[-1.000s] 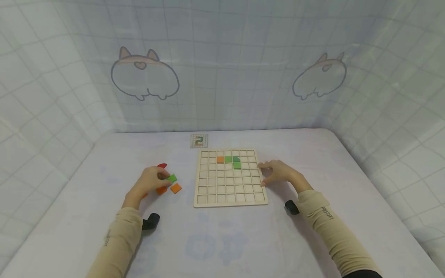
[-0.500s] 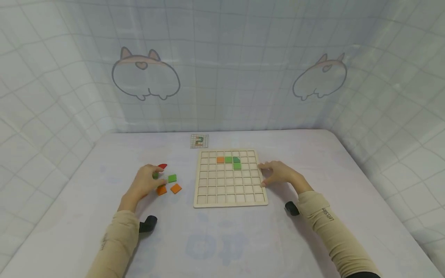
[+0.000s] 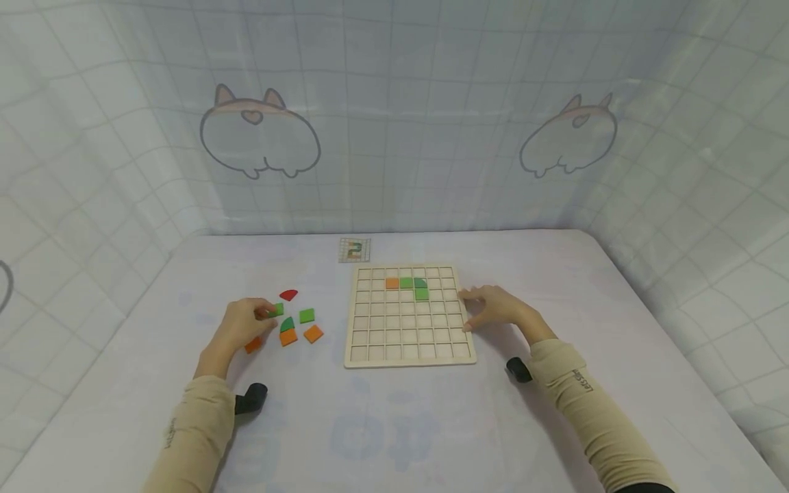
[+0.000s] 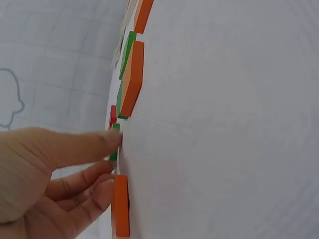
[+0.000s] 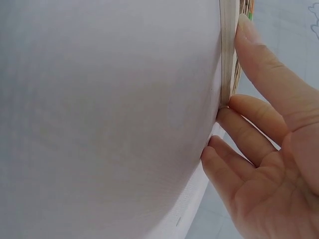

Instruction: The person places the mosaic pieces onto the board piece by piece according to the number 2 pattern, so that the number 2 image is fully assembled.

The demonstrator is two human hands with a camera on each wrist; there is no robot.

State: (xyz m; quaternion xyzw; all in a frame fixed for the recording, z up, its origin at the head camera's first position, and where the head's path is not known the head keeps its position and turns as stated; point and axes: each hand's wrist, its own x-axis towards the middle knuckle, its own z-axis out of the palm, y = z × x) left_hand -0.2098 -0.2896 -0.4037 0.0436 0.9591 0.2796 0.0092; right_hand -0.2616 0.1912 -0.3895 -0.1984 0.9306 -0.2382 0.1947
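My left hand (image 3: 243,323) is low over loose tiles on the table's left side, fingers loosely bent. Its fingertips are at a green square tile (image 3: 279,309); the thumb partly covers that tile in the left wrist view. Close by lie a dark green quarter-round tile (image 3: 287,324), an orange tile (image 3: 287,337) and another orange tile (image 3: 253,344) beside the palm. My right hand (image 3: 496,305) rests its thumb and fingertips along the right edge of a wooden grid board (image 3: 394,364). On the board sit an orange tile (image 3: 392,283), two green squares and a green quarter-round tile (image 3: 420,283).
A red quarter-round tile (image 3: 288,294), a green square (image 3: 307,315) and an orange square (image 3: 314,334) lie left of the board. Behind it is a small card (image 3: 354,250) with a coloured figure. A patterned curtain (image 3: 401,137) surrounds the table.
My left hand has moved left from the green square nearest the board to another green tile, uncovering the dark green and orange tiles. My right hand has stayed at the board's edge.
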